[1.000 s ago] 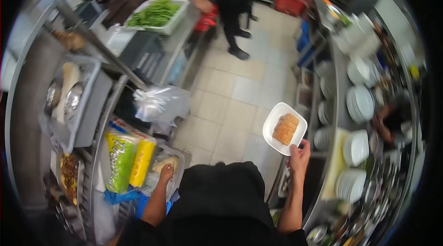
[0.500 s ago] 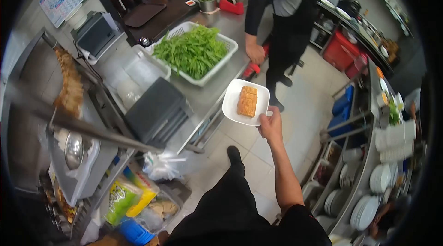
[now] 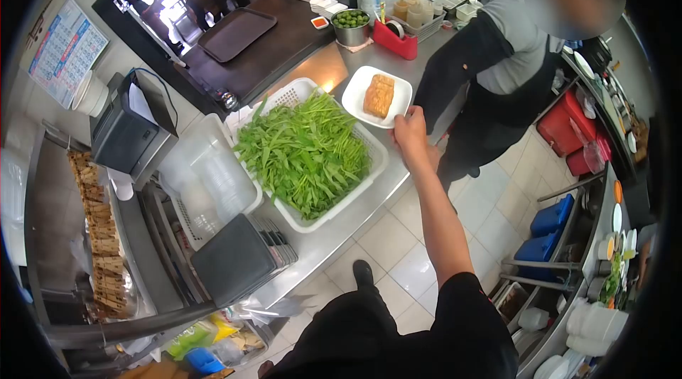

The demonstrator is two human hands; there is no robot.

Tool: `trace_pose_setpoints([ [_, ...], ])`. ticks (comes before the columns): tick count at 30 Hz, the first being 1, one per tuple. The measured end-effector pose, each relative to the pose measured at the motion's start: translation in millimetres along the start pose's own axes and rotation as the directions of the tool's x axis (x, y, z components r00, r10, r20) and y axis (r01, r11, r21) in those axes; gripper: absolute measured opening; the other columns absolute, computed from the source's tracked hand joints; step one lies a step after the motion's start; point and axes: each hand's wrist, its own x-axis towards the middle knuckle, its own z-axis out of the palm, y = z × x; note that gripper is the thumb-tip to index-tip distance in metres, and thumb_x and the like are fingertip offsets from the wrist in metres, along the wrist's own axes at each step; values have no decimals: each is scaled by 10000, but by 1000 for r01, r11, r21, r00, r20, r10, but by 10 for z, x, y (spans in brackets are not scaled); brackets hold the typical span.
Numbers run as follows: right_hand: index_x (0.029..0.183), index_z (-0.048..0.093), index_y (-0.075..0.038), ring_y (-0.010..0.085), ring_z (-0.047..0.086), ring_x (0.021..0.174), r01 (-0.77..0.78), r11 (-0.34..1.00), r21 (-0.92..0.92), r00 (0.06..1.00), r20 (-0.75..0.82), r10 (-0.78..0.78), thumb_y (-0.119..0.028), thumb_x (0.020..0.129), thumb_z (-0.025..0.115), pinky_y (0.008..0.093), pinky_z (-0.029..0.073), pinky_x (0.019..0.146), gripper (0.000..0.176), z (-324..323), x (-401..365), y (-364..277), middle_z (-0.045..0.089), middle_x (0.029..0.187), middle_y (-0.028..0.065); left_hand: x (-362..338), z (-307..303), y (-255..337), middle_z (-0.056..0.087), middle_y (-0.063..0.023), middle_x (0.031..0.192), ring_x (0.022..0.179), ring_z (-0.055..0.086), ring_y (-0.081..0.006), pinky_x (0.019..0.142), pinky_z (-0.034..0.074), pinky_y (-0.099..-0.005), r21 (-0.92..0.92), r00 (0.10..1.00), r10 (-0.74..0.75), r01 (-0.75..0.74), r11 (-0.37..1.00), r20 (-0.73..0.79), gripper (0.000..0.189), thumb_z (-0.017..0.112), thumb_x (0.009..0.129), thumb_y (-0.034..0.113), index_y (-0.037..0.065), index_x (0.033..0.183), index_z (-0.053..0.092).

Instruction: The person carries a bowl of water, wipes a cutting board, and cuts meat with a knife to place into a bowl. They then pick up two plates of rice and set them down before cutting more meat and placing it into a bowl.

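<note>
My right hand grips the near edge of a small white square plate, holding it out over the steel counter. On the plate lies a golden-brown block of fried food, scored or sliced across. Close to the left of the plate sits a white perforated basket heaped with leafy green stalks. A sliver of my left hand shows at the bottom edge, its fingers hidden.
A person in a black apron stands close to the right of the plate. Behind it are a red tape dispenser and a metal pot of green limes. A dark tray lies on the pass counter. Black containers are stacked at the near left.
My right hand has carried the plate forward, from over the floor by the counter's edge to over the counter. The view has moved closer to the counter. The other person has come nearer.
</note>
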Motion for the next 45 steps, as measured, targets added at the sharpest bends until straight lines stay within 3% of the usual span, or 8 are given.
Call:
trace_pose_setpoints([
  [23,1174,388,-9,237,593,458,-266,960,-85,951,-186,247,-124,880,484,348,439,326,329,913,1044,1070,616,745,168,293,109,922,593,-107,881,700,569,-188,571,481,-336,87,999,-32,30,996,21,372,511,917,284,-9,1140,570],
  [28,1198,387,-42,231,581,443,-351,937,-7,933,80,350,-290,991,416,349,476,351,324,712,836,1024,617,695,144,570,91,1082,592,-109,908,724,570,-191,587,484,-339,133,997,49,-58,989,67,383,504,922,290,-9,1154,564],
  [30,1129,460,-30,233,608,480,-336,942,-14,924,191,333,-256,996,403,377,504,398,269,580,628,1249,641,725,149,770,77,1207,592,-110,919,733,570,-192,594,486,-340,169,989,102,-119,978,106,388,502,924,293,-9,1160,561],
  [31,1038,535,-13,229,622,503,-26,999,-26,984,176,31,-209,990,412,381,519,469,236,560,574,1752,652,733,146,883,73,1274,592,-110,924,738,570,-193,597,486,-340,191,982,131,-155,969,134,390,500,924,294,-9,1163,560],
  [35,1043,569,-14,128,625,685,-10,911,411,999,33,-4,-166,961,455,294,511,524,208,-77,-833,1784,651,755,62,1452,150,1585,592,-112,946,757,570,-195,611,489,-343,302,921,250,-339,891,298,399,495,928,299,-9,1175,554],
  [40,794,609,-11,167,593,573,-82,979,-188,997,-31,77,-261,867,620,342,483,549,261,-1320,-3792,2531,629,655,103,2073,468,1821,591,-113,973,780,571,-198,627,492,-345,444,772,285,-579,684,568,410,488,933,305,-8,1190,547],
  [43,810,619,1,404,606,769,-223,721,-656,960,-18,280,-347,806,622,477,490,722,348,-1956,-5618,3085,626,763,221,2218,746,1839,591,-114,989,794,571,-200,637,494,-347,486,674,232,-691,535,702,416,483,935,308,-8,1199,543],
  [45,820,660,10,402,623,830,-541,590,-599,838,-330,434,-322,762,621,481,499,767,339,-2247,-6974,3166,642,824,241,2233,1003,1770,591,-115,1000,804,571,-201,644,496,-348,504,606,160,-757,416,779,421,480,937,311,-8,1205,540],
])
